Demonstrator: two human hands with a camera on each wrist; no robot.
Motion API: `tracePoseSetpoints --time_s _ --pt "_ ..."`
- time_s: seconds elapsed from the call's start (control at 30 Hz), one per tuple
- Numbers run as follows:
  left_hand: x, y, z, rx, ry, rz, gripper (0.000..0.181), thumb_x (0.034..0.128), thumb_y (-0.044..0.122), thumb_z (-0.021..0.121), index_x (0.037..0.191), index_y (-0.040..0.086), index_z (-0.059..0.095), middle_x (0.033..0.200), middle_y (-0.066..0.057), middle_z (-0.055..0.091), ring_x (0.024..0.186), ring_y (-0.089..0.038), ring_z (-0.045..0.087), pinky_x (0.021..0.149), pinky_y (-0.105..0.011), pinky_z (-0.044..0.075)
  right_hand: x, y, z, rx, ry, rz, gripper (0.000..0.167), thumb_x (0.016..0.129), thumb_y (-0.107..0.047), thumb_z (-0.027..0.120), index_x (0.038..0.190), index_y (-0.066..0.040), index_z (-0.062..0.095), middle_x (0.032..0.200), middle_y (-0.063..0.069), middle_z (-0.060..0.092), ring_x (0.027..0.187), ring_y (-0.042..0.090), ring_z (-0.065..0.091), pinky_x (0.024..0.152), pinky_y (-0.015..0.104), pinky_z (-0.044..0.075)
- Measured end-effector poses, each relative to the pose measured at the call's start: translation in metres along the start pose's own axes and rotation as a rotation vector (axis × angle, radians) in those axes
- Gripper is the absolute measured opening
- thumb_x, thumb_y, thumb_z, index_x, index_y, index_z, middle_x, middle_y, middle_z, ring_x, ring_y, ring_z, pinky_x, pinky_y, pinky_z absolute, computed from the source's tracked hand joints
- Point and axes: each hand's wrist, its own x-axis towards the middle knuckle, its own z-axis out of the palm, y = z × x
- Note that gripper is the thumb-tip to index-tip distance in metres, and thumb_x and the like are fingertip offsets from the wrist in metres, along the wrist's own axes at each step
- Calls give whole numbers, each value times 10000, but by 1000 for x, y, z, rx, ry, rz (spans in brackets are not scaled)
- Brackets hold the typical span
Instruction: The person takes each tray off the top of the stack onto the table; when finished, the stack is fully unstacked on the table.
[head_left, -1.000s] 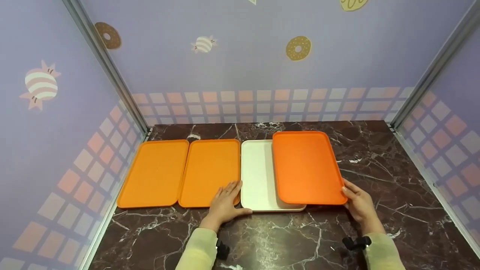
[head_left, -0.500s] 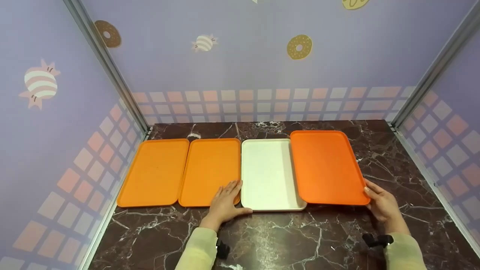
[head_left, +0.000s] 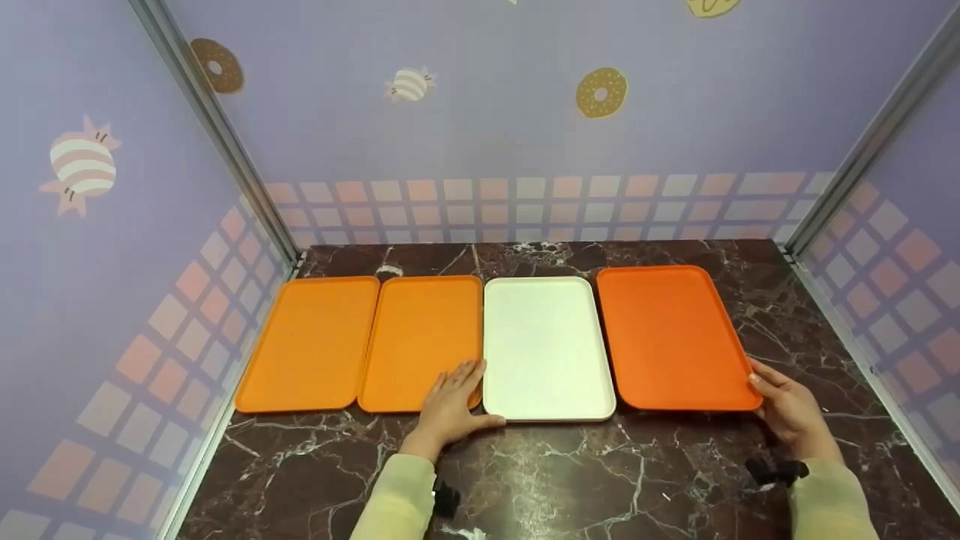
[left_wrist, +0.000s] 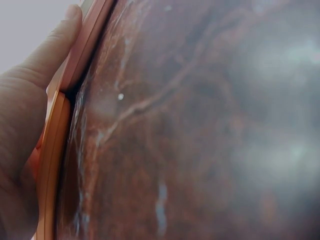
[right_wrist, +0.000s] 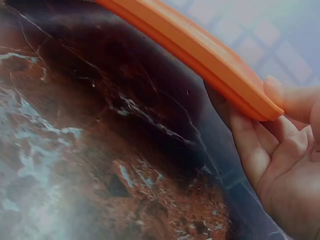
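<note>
A bright red-orange tray (head_left: 675,337) is at the right end of the row, to the right of the white tray (head_left: 547,349). My right hand (head_left: 787,401) grips it near its front right corner, the thumb above and the fingers beneath. In the right wrist view, the edge of this orange tray (right_wrist: 200,52) stands off the tabletop. My left hand (head_left: 450,412) rests with extended fingers across the front right corner of a lighter orange tray (head_left: 420,337). The left thumb (left_wrist: 52,50) reaches the white tray's front edge.
Another lighter orange tray (head_left: 311,341) lies at the far left, side by side with its neighbour. The dark marbled table (head_left: 562,480) runs beneath everything. Patterned purple panels, including the back wall (head_left: 487,135), enclose it on three sides.
My right hand has carried the red-orange tray rightward, off the white tray, which is now fully uncovered. The tray has also come lower. My left hand has stayed in place.
</note>
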Motion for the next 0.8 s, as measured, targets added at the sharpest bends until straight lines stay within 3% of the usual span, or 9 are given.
tracePoseSetpoints --time_s 0.2,0.43,0.8 --pt "0 0 -1 9 2 1 1132 782 755 704 1657 204 242 1715 -79 266 1594 -287 247 1321 -533 152 3 0 -3 -17 6 44 347 1074 -128 517 1105 -357 776 1049 -123 775 913 76 744 757 239 630" --pt "-1 1 -1 -3 6 1 1119 793 733 712 1657 200 240 1716 -85 263 1594 -297 241 1321 -547 140 7 2 -6 -53 -33 55 335 1082 -151 508 1219 -361 730 1111 -156 756 983 66 740 812 246 632" --pt "-1 1 -2 -12 0 3 1125 794 734 713 1659 199 233 1717 -85 258 1596 -305 236 1321 -549 137 12 7 -6 -107 -23 76 321 1077 -170 530 1257 -371 706 1102 -170 753 982 52 734 815 237 626"
